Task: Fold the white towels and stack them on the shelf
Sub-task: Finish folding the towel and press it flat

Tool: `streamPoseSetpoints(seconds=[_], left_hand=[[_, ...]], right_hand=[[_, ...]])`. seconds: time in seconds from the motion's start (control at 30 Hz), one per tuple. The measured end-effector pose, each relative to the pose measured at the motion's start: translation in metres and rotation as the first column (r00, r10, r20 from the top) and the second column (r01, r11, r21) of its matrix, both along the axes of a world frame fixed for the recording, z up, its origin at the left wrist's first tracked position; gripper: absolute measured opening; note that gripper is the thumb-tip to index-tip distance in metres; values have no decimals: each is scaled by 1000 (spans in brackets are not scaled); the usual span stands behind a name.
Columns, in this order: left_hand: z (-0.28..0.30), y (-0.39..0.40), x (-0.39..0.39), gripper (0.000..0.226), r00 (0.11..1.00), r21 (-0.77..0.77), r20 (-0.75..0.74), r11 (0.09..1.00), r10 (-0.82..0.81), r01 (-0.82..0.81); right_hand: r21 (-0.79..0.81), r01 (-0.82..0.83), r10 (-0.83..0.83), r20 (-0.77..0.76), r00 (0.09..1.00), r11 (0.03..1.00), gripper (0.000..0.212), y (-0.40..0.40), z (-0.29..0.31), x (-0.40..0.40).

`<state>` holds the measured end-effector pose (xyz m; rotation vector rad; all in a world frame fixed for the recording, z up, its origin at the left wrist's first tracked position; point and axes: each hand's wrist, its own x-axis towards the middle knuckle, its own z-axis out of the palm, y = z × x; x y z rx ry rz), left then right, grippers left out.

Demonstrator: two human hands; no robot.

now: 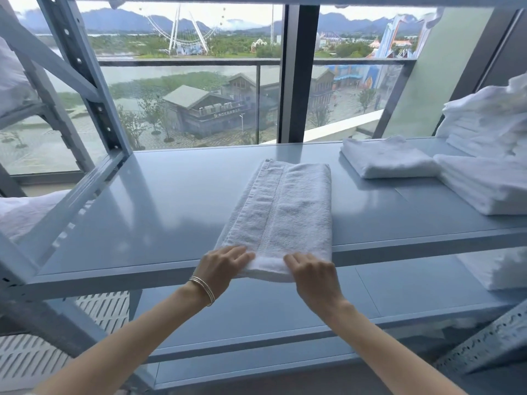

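A long, narrow folded white terry towel lies on the pale blue-grey metal shelf, running straight away from the person, with its near end hanging just over the shelf's front edge. The left hand rests on the near left corner of this towel, fingers fairly straight and laid flat along the cloth, the fingertips pointing toward the right hand. A set of thin silver bangles circles the wrist just behind it. The right hand sits on the near right corner, fingers gently bent and pressing down over the thick folded edge; whether the thumb is tucked beneath the cloth cannot be told. The two hands are near each other, with a short stretch of towel edge showing between them.

Beyond the right hand and off to its outer side, a smaller folded white towel lies at the back of the same shelf, touching a neat stack of folded white linens. Farther out and behind that rises a looser heap of white cloth. Below the hands runs a lower shelf of the same metal.
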<state>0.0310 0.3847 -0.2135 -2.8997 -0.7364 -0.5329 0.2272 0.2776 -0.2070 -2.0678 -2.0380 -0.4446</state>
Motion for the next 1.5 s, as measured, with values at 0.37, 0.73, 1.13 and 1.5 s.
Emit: streamPoseSetpoints(seconds=[0.37,0.73,1.13,1.5], left_hand=[[3,-29,-2,45,997,89,24,994,-71,68],[82,-48,-2,22,995,-577,36,815,95,-57],[104,17,30,9,742,-761,499,635,447,129],[55,117,72,22,687,-823,329,554,647,-128]], right_hand=[[50,-143,141,44,989,988,56,-51,7,23],[-244,-231,174,-232,957,942,34,-82,99,56],[-50,-135,75,-622,780,990,29,-2,137,119],[-347,-92,-326,-926,189,933,51,89,76,153]])
